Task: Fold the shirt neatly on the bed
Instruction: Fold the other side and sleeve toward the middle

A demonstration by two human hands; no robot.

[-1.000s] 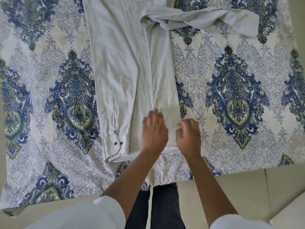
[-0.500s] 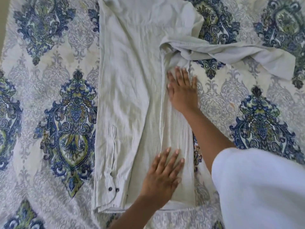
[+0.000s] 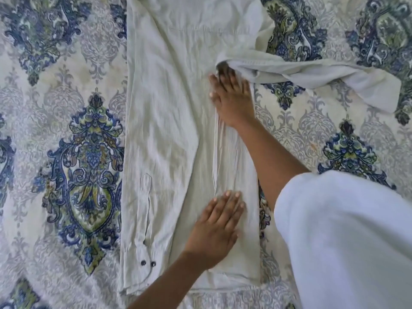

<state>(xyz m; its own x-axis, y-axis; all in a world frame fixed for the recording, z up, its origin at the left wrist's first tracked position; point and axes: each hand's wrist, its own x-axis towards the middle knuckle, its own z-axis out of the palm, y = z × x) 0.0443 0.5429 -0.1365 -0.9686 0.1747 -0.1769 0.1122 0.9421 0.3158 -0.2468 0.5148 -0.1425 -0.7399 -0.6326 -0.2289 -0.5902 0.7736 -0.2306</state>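
A pale grey-green shirt [image 3: 169, 112] lies lengthwise on the patterned bedspread [image 3: 66, 90], both sides folded inward. Its left sleeve lies along the left side, and the cuff [image 3: 145, 262] with two dark buttons sits near the hem. The right sleeve [image 3: 323, 74] trails out to the right across the bedspread. My left hand [image 3: 218, 228] rests flat on the folded right panel near the hem. My right hand [image 3: 234, 97] presses flat higher up on that panel, with its fingertips under the bunched base of the right sleeve.
The blue and green medallion bedspread fills the view on both sides of the shirt. My white sleeve [image 3: 345, 241] covers the lower right corner.
My right hand has slid up the folded panel from the hem to the base of the right sleeve. My left hand has stayed near the hem. The view has moved closer.
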